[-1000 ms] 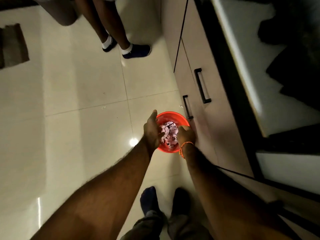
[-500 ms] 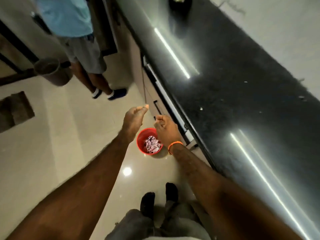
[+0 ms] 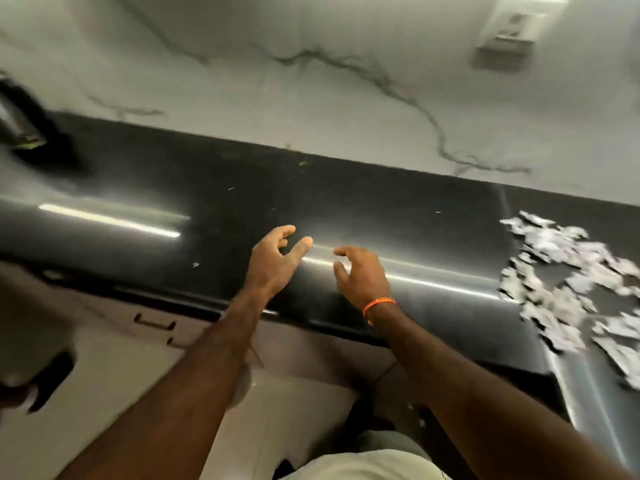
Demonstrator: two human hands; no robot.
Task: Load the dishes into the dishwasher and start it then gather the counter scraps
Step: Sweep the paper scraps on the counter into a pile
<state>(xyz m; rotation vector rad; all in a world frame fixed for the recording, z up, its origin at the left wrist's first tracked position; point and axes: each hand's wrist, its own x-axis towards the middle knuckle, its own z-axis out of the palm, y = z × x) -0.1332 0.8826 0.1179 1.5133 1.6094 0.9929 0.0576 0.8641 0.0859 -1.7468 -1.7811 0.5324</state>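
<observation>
A pile of torn pale paper scraps [image 3: 568, 285] lies scattered on the black countertop [image 3: 381, 209] at the far right. My left hand [image 3: 277, 261] and my right hand [image 3: 362, 275] hover over the counter's middle, side by side, fingers loosely curved and holding nothing. An orange band circles my right wrist. Both hands are well to the left of the scraps. The red bowl is out of view.
A marble-patterned wall [image 3: 311, 81] rises behind the counter, with a white socket plate [image 3: 516, 22] at top right. A dark blurred object [image 3: 27, 133] stands on the counter's far left. Cabinet drawers with black handles [image 3: 154, 322] sit below the counter edge.
My hands left the red bowl of scraps on the floor and rose over the countertop, empty. The view swung up from the floor to the counter and wall.
</observation>
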